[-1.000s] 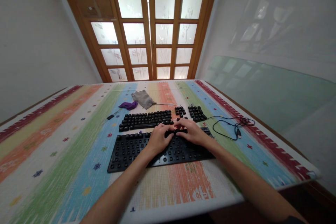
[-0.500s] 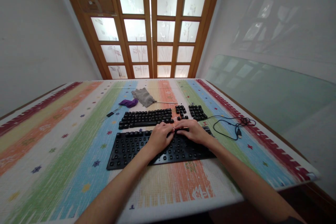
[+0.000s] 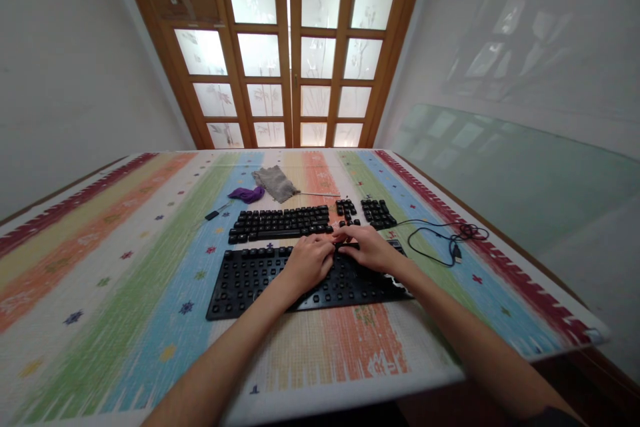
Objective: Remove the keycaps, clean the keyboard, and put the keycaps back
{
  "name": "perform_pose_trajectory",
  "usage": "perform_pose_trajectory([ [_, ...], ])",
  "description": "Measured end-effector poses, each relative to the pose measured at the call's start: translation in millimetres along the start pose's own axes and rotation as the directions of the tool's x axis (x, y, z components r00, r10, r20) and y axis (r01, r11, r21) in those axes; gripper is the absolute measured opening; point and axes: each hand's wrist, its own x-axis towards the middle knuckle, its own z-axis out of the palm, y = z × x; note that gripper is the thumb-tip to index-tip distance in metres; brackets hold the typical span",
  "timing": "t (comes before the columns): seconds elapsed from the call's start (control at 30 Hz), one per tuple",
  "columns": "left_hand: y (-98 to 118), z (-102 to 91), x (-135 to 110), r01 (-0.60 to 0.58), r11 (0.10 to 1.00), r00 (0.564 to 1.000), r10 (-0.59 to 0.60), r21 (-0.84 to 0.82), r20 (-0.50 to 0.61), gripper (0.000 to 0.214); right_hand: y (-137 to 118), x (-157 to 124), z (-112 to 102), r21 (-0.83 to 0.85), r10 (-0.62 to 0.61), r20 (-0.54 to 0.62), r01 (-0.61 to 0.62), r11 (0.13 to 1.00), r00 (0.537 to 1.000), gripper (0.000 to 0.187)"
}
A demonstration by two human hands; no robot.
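A black keyboard base [image 3: 240,287] lies on the table, its rows of switches bare except for keycaps along part of the top row. Over its upper middle, my left hand [image 3: 311,259] rests with fingers bent and close together. My right hand [image 3: 367,247] meets it there, thumb and index finger curled toward each other in a pinch. Whatever is between the fingertips of either hand is hidden or too small to make out. Just beyond the base, loose black keycaps [image 3: 285,220] stand in keyboard order, with a number-pad group [image 3: 379,213] on the right.
A grey cloth [image 3: 275,183] and a purple cloth [image 3: 247,195] lie past the keycaps, near a thin rod [image 3: 320,195]. A small black-handled tool [image 3: 213,215] is at left. The coiled USB cable [image 3: 450,240] spreads to the right on the striped tablecloth [image 3: 125,280].
My left hand's fingers have shifted slightly, and the keyboard's near right edge shows a little differently. My right hand stays at the same spot. The whole view has moved slightly.
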Motion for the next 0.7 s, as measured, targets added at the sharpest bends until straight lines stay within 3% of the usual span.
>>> perform_pose_trajectory([
  [0.3,2,4.3,-4,-0.036,0.987,0.994,0.019,-0.159,-0.104,0.034,-6,0,-4,-0.050,0.045,0.020,-0.044,0.998,0.999,0.026],
  [0.5,2,3.4,-4,-0.098,0.983,0.991,0.083,-0.154,-0.103,0.049,-11,0,-4,-0.041,0.082,0.028,-0.081,0.996,0.996,0.034],
  [0.7,1,4.8,-4,-0.143,0.985,0.985,0.132,-0.094,-0.111,0.048,-14,9,-9,-0.208,0.061,0.132,-0.033,0.978,0.989,0.037],
])
